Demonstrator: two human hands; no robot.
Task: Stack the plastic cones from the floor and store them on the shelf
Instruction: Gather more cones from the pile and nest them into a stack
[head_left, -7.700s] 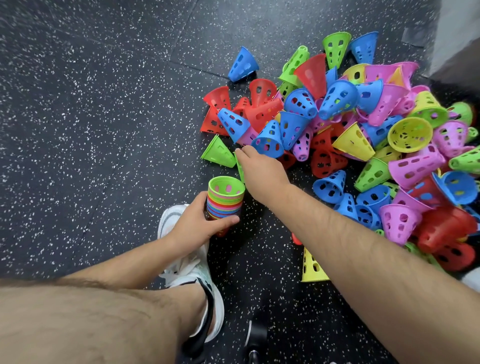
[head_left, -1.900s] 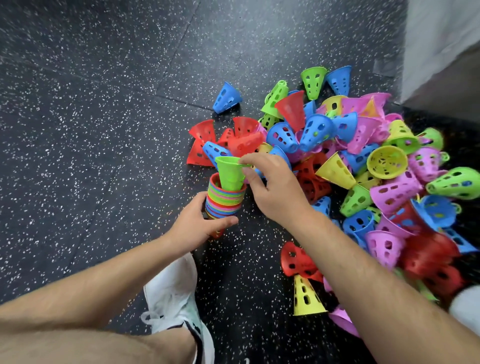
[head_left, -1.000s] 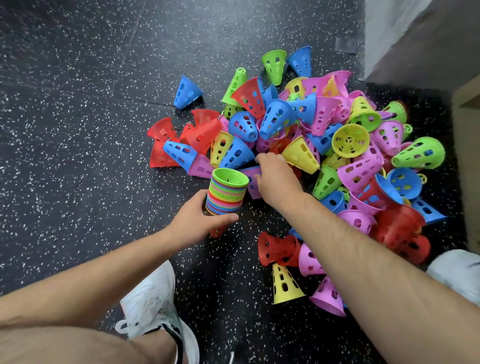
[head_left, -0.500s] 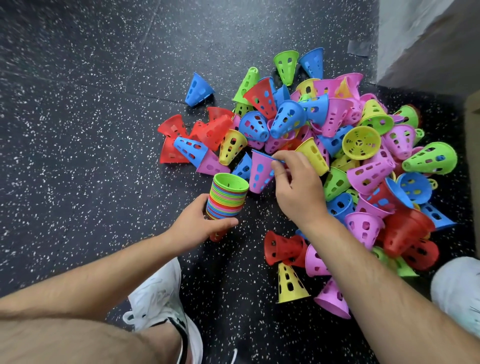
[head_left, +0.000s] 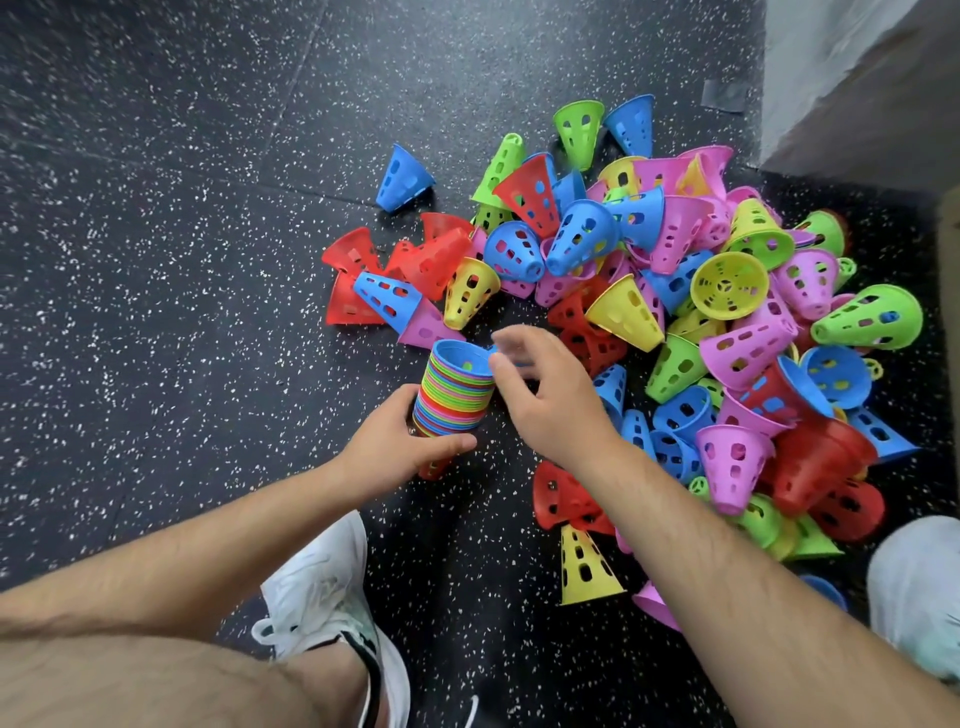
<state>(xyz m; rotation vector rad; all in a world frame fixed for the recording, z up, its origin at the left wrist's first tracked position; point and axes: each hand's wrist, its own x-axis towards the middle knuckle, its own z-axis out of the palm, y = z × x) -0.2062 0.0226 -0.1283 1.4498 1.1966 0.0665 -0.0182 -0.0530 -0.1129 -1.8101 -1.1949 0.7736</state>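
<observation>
At the frame's centre the left hand (head_left: 389, 449) grips the nested stack (head_left: 454, 392) low down; it looks light but tall, so a low hold seems safest. Just right of its blue top the right hand (head_left: 550, 402) hovers, fingers loose and apparently empty. Beyond, toward the right edge, the loose cones (head_left: 675, 291) look thin and stiff, probably easiest to pinch at the rim.

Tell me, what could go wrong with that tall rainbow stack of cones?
1. The left hand grips the stack only near its bottom, and the stack looks a bit tilted, so the top might tip over.
2. The right hand hangs right beside the blue top cone. A bump could knock it crooked.
3. A yellow cone lies on the floor near the white shoe. A step might crush it or cause a slip.
</observation>
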